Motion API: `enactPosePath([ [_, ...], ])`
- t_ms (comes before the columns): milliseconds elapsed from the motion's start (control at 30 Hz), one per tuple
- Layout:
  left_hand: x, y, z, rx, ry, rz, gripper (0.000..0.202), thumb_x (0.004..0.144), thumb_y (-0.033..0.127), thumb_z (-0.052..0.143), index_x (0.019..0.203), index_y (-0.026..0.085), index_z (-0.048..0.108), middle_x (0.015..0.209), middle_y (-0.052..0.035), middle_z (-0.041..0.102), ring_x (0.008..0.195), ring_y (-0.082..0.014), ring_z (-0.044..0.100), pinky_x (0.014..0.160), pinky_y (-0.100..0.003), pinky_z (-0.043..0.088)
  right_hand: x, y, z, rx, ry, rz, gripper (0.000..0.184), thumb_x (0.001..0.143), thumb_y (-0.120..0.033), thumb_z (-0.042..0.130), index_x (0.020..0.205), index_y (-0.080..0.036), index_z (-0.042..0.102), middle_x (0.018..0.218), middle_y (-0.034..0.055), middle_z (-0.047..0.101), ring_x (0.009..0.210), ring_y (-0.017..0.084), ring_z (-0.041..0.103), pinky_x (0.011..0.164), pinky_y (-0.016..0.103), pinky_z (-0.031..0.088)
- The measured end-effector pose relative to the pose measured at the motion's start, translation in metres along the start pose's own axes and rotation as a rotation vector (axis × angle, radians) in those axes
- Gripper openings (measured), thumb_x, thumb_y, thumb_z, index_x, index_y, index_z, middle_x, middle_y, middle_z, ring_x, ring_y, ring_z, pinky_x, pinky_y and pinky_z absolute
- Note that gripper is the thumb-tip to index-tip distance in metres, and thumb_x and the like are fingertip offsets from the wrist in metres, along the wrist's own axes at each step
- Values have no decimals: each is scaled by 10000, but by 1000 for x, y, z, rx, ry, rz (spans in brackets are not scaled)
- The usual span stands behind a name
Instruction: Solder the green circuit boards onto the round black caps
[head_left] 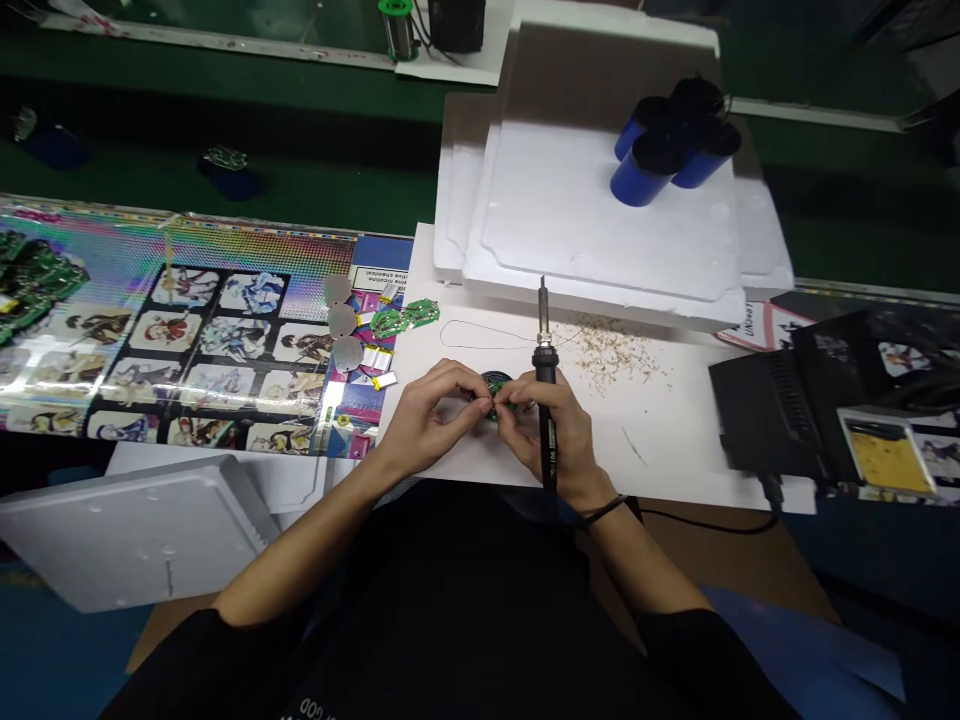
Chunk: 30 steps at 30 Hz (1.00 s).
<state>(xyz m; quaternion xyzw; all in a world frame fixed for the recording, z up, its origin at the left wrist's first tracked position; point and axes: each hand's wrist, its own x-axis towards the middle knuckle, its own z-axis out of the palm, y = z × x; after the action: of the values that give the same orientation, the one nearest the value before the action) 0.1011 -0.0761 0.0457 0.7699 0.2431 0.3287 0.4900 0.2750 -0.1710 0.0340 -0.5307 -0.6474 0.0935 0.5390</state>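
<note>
My left hand [435, 412] and my right hand [559, 425] meet over a white foam sheet [675, 440], their fingers pinched together on a small round green circuit board [495, 388]. A black soldering iron [545, 385] rests in my right hand, its tip pointing up and away from me, its cord trailing off to the right. A thin loop of solder wire [480, 335] lies on the sheet just beyond my hands.
Two loose green boards [405, 320], round silver discs [343, 322] and small yellow-tagged cells [379, 368] lie left of my hands. Stacked foam trays [600, 220] carry blue cylinders [671, 150]. A black soldering station [780, 410] sits right; solder scraps [615, 355] are scattered nearby. Another foam tray [135, 530] lies near left.
</note>
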Motion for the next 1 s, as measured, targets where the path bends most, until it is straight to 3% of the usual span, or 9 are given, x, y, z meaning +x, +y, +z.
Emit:
enactPosePath([
  [100,-5,-1,1,7,23,-15,96,1006,273,709,934,210,704,983,-57,686,950,-193,668,866,-328,553,-3,-2,-5,-25,-31,-15,385,940,-56,695,1205,-298,555,992,23,753,906,224,682,780,413,603],
  [233,-5,-6,-5,183,-31,125,39,991,186,687,963,208,702,1026,-68,714,1007,-205,659,916,-352,528,-7,-8,-29,26,-36,71,196,1023,-163,631,1187,-269,650,954,40,755,896,231,716,815,434,607],
  [300,-2,-8,-8,257,-81,205,66,994,155,661,974,209,693,1052,-68,741,1009,-204,658,931,-360,515,-7,-12,-43,126,17,175,213,1094,-297,552,1268,-264,669,821,15,724,709,196,677,677,378,569],
  [400,2,-10,-9,309,-137,233,87,1003,149,620,984,218,671,1049,-58,768,996,-209,658,926,-367,507,-3,-16,-63,289,124,283,376,1058,-464,632,1393,-293,619,756,-13,675,558,169,575,478,303,430],
  [467,4,-10,-9,326,-172,225,90,1009,157,598,986,224,654,1025,-46,778,973,-212,648,928,-376,498,-2,-17,-74,298,106,340,353,1019,-446,699,1334,-292,663,833,12,715,596,176,620,469,293,440],
  [567,5,-8,-8,331,-202,223,96,1013,154,577,987,223,638,1026,-45,778,959,-214,633,925,-381,481,-4,-15,-85,127,66,384,213,973,-350,775,1163,-255,772,905,49,770,645,180,689,499,297,499],
  [700,6,-6,-6,322,-213,162,96,1011,165,560,975,223,626,1031,-55,766,971,-218,640,919,-387,471,-10,-13,-89,-55,115,294,91,936,-311,803,1006,-259,827,780,34,763,566,172,664,472,306,465],
  [1000,3,-3,1,283,-141,152,118,984,114,566,944,220,600,985,-49,732,949,-211,632,902,-376,476,0,-7,-86,67,-63,232,120,918,-348,758,995,-260,785,773,45,732,627,210,682,516,331,500],
])
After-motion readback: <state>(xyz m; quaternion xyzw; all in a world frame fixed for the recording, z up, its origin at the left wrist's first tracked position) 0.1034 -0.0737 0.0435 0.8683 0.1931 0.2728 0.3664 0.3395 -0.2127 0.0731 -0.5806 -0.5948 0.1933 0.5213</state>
